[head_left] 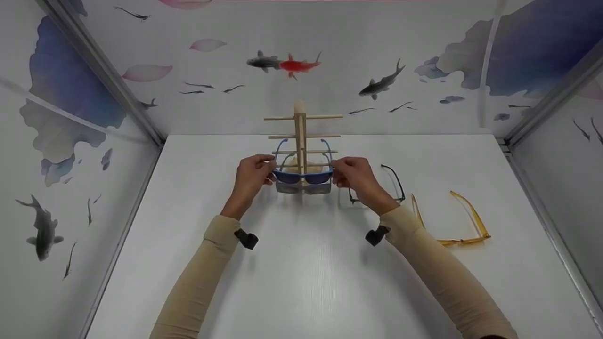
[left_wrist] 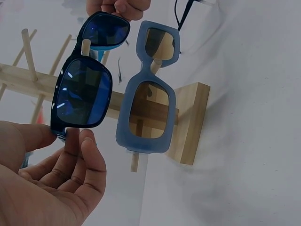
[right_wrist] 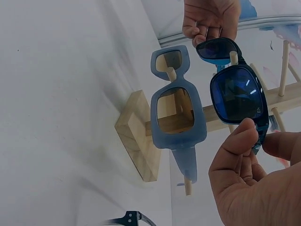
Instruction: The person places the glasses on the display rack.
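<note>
Dark blue sunglasses [head_left: 316,178] are at the wooden rack [head_left: 300,127], lenses facing the person. My left hand [head_left: 250,181] pinches their left hinge corner, and my right hand [head_left: 360,181] pinches the right one. In the left wrist view the sunglasses [left_wrist: 82,92] lie against a peg end, between thumb and fingers of the left hand [left_wrist: 61,183]. The right wrist view has the right hand [right_wrist: 258,174] gripping the other corner of the sunglasses [right_wrist: 237,94]. Just below, grey-blue framed glasses [left_wrist: 127,117] rest on the lowest pegs, touched by neither hand.
Black-framed glasses [head_left: 400,181] lie on the white table [head_left: 292,282] right of the rack, partly behind my right hand. Yellow glasses [head_left: 478,221] lie farther right, near my right sleeve. Upper pegs [head_left: 325,116] stick out to both sides; printed panels stand behind and beside the table.
</note>
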The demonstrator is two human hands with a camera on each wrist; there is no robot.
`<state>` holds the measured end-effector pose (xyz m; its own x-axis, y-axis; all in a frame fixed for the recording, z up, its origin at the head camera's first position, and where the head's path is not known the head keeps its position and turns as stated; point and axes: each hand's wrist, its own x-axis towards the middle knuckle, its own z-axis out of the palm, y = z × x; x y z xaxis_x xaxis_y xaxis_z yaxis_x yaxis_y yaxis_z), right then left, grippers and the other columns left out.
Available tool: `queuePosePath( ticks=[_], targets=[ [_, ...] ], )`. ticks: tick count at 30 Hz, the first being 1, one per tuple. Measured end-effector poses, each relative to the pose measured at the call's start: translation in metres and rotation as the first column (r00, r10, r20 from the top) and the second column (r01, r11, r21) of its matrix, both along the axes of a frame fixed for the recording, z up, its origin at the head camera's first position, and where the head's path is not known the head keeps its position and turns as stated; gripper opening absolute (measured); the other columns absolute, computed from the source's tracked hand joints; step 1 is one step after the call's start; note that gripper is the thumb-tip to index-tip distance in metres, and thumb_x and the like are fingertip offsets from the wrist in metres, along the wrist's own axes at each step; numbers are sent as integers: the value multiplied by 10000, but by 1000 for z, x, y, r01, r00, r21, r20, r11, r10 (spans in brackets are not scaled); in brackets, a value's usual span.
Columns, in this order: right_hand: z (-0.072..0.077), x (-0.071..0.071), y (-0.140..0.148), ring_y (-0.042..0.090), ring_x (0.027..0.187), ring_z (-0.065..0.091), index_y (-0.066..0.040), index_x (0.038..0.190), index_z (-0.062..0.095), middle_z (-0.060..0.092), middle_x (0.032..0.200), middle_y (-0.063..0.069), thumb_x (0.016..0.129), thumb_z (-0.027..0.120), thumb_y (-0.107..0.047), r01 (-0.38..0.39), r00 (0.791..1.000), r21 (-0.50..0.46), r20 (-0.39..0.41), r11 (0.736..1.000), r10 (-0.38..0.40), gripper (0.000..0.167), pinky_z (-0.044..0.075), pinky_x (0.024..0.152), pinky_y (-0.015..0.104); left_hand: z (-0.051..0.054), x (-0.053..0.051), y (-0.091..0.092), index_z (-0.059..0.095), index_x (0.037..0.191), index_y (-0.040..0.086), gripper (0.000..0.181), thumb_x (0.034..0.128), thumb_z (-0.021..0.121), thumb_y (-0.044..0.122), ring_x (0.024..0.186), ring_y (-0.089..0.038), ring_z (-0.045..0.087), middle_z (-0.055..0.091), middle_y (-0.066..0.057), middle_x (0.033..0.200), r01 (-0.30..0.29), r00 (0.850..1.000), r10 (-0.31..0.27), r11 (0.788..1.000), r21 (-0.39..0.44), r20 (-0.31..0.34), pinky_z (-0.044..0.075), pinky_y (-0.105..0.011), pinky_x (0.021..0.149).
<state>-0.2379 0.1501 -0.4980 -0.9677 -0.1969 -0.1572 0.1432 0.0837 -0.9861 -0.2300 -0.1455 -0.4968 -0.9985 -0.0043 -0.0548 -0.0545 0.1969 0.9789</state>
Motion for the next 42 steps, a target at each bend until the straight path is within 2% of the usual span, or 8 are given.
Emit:
queuePosePath(
  ticks=[6, 12, 22, 30, 37, 42],
  targets=[
    [0, 1, 3, 155, 751, 667, 23, 1158, 748, 709, 892, 91, 1142, 628, -292, 4, 1000, 6, -25, 1000, -3, 338, 580, 663, 232, 1, 1, -1, 704, 1392, -25, 344, 1126, 653, 187, 839, -245, 752, 789, -199, 1101, 16, 1000, -16, 1000, 14, -18, 623, -260, 707],
    [-1, 6, 12, 167, 753, 676, 60, 1205, 734, 712, 919, 99, 1150, 590, -371, 1, 998, 24, -59, 1000, 0, 457, 583, 659, 245, 3, 5, -6, 702, 1385, -18, 359, 1133, 646, 232, 904, -273, 761, 786, -211, 1122, 24, 999, -24, 999, -24, -33, 626, -270, 729],
    [-3, 18, 29, 175, 766, 694, 16, 1183, 735, 722, 942, 123, 1145, 604, -340, 27, 996, 77, -92, 997, -20, 381, 607, 684, 269, 2, 20, -17, 708, 1370, 9, 348, 1126, 648, 250, 967, -333, 762, 789, -132, 1053, 23, 999, -26, 998, -59, -36, 630, -284, 736],
    [-4, 29, 40, 200, 775, 695, 18, 1174, 741, 734, 945, 158, 1146, 598, -321, 42, 991, 115, -131, 992, -27, 369, 614, 699, 267, -1, 35, -26, 715, 1353, 10, 318, 1126, 651, 223, 944, -279, 752, 789, -131, 1053, 23, 1000, -24, 997, -72, -13, 629, -287, 753],
    [-10, 36, 51, 184, 766, 692, 42, 1164, 741, 730, 927, 141, 1149, 598, -296, 63, 990, 122, -132, 991, -47, 367, 612, 697, 259, -3, 43, -26, 730, 1312, 26, 285, 1123, 653, 225, 936, -263, 747, 784, -126, 1054, 40, 999, -42, 997, -73, -17, 631, -308, 769],
    [-15, 42, 59, 174, 758, 679, 20, 1147, 744, 731, 935, 153, 1151, 597, -329, 55, 992, 132, -118, 990, -39, 378, 592, 672, 246, -6, 49, -27, 740, 1287, 24, 257, 1112, 663, 196, 941, -267, 752, 779, -190, 1110, 65, 998, -66, 994, -85, -9, 629, -292, 760]
  ],
)
